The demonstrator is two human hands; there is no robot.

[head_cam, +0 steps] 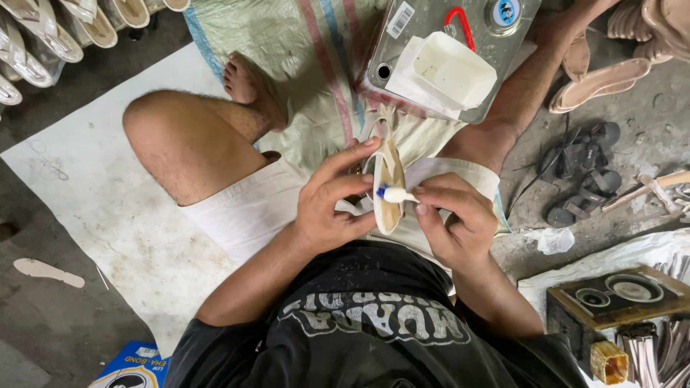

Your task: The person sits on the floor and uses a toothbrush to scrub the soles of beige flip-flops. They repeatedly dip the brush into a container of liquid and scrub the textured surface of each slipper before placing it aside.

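Note:
I sit cross-legged on the floor, looking down at my lap. My left hand holds a cream and tan sandal upright by its strap and edge, fingers spread along it. My right hand pinches a small white tube with a blue nozzle, its tip pointing left against the sandal's sole. Both hands meet over my white shorts, just above my black shirt.
A metal tin with a red handle lies ahead, a white paper tray on it. Finished sandals line the top left and top right. Black sandals, a wooden-handled tool and a small box are at right.

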